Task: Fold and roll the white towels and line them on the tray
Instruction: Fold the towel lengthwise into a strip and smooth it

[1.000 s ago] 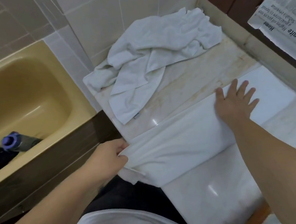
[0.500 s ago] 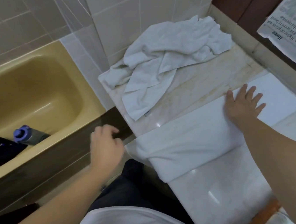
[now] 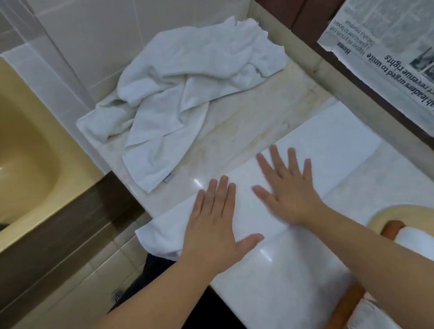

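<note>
Hands lie flat on the folded towel, a long white strip stretched across the pale marble surface. The left hand presses down with fingers straight and close together, thumb spread out toward the near edge of the strip. Just beside it the right hand is laid flat too, its fingers fanned wide. Neither grips anything; both palms rest on the cloth, apart from each other by a narrow gap.

Outward from the left hand, the strip's end droops a little over the edge of the surface. Beyond the right hand, the strip runs on smooth toward the dark wooden frame.

Past both sets of fingertips, well apart from the strip, a crumpled pile of white towels sits against the tiled wall. To the far side of the left hand is a yellow bathtub. Beyond the right hand hangs a sheet of newspaper.

Near the right forearm, at the picture's edge, a wooden tray holds what seems to be a rolled white towel, partly cut off and hard to read.
</note>
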`<state>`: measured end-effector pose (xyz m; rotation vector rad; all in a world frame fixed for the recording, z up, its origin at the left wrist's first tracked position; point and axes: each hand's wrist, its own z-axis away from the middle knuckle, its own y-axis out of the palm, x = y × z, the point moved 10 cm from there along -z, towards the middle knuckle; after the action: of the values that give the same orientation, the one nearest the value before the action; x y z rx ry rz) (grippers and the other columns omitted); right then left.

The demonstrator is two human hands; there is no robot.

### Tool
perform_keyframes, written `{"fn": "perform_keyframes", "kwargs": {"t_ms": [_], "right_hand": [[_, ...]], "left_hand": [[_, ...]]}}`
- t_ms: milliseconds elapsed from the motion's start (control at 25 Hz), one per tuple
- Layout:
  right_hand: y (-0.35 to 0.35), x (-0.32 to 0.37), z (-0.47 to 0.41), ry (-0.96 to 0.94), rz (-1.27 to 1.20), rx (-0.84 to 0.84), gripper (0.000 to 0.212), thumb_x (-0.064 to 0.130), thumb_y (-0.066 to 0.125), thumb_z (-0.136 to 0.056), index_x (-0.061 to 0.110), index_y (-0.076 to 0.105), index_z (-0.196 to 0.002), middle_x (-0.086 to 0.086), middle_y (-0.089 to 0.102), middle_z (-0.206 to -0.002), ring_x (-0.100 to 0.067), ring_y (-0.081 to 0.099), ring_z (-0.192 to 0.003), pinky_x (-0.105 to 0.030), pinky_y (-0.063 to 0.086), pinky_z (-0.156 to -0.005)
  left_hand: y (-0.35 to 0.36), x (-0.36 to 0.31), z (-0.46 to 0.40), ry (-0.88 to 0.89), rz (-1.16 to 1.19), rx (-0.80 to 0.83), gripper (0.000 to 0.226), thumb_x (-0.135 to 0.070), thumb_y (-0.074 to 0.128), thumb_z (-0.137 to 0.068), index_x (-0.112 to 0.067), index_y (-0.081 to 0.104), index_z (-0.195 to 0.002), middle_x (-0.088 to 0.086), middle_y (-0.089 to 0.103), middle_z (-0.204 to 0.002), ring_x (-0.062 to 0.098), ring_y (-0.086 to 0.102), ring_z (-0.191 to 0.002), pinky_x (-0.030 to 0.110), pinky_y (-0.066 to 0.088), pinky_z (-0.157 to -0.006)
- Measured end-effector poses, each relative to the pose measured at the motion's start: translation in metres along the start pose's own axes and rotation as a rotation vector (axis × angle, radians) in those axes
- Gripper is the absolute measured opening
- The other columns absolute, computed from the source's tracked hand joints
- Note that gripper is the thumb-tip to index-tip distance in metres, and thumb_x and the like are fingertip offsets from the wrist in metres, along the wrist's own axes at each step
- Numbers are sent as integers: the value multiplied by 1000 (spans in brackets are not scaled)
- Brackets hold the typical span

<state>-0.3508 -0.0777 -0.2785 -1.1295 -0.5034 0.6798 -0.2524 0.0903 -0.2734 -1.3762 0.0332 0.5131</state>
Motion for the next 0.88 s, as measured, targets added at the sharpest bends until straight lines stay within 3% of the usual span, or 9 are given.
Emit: {"fn": "perform_keyframes", "kwargs": {"t_ms": [120, 240, 440, 600, 760, 880], "right_hand": [[-24, -112, -43, 326, -95, -44, 87, 89, -1, -88, 43, -13, -161, 0, -20, -172, -40, -16, -156, -67, -5, -122], [-35, -159, -72, 426, -120, -58, 97, 95, -1, -81, 41, -10, -161, -5, -16, -172, -40, -14, -157, -65, -4, -123], [-45, -163, -85, 413, -182, -57, 103, 97, 5, -80, 38, -11, -162, -3, -14, -173, -34, -15, -158, -63, -8, -124], [-50, -121, -53, 505, -309, -186, 86, 77, 8, -97, 26, -7, -165, -6, -8, -173, -35, -10, -158, -69, -2, -122], [-8, -40, -13, 460, -278, -79, 81, 78, 4, -97, 35, -19, -161, -3, -26, -169, -41, -22, -155, -69, -11, -120], [-2, -59, -18, 448, -254, -69, 84, 85, -1, -91, 41, -21, -159, 0, -29, -168, -41, -25, -154, -69, -14, -118]], "left_hand": [[4, -2, -2, -14, -1, 38, 117, -93, 22, -85, -14, -16, -163, 3, -30, -169, 21, -30, -155, 48, -4, -129], [3, -5, -3, -21, 7, 32, 122, -96, 25, -82, -15, -14, -164, 4, -28, -169, 23, -29, -155, 50, -5, -129], [6, -20, -7, -5, 7, 38, 126, -98, 25, -80, -11, -9, -164, 12, -22, -171, 30, -25, -156, 54, -1, -128], [6, -24, -10, -13, -25, 83, 128, -98, 24, -80, -7, -10, -163, 18, -24, -169, 33, -27, -156, 58, 1, -128], [3, -39, -16, -36, -60, 128, 129, -101, 16, -77, -9, -23, -159, 21, -37, -163, 37, -37, -150, 61, -8, -125], [4, -45, -20, 14, -65, 121, 118, -96, 14, -83, -14, -23, -160, 17, -38, -163, 34, -36, -151, 60, -6, -126]]}}
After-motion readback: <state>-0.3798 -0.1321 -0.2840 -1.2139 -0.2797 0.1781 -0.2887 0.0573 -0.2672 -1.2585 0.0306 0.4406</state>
